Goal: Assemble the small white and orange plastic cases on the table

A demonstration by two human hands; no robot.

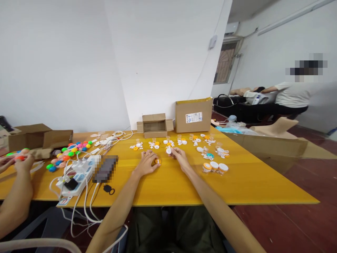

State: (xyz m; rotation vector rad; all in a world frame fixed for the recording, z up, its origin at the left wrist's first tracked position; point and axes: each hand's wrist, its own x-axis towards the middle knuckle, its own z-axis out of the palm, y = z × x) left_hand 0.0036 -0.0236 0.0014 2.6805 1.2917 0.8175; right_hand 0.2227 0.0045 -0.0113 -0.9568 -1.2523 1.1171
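My left hand [146, 163] rests low over the yellow table, fingers curled round a small orange ring-shaped part [158, 161] with a pale centre. In the fingertips of my right hand [180, 158] is a white round disc [169, 150], pinched by its edge and raised a little toward the back. Beyond both hands lie small piles of white and orange plastic parts [157, 144], with clear cups among them. Right of my right hand stand three clear containers with round white-and-orange lids [214, 165]. A teal ring [210, 156] lies just behind them.
An open carton [155, 128] and a closed cardboard box [193, 116] stand along the back. To the left are a power strip [81, 179] with white cables, a dark phone-like device [105, 169] and colourful balls [71, 151]. A co-worker's hand [23, 163] works at far left.
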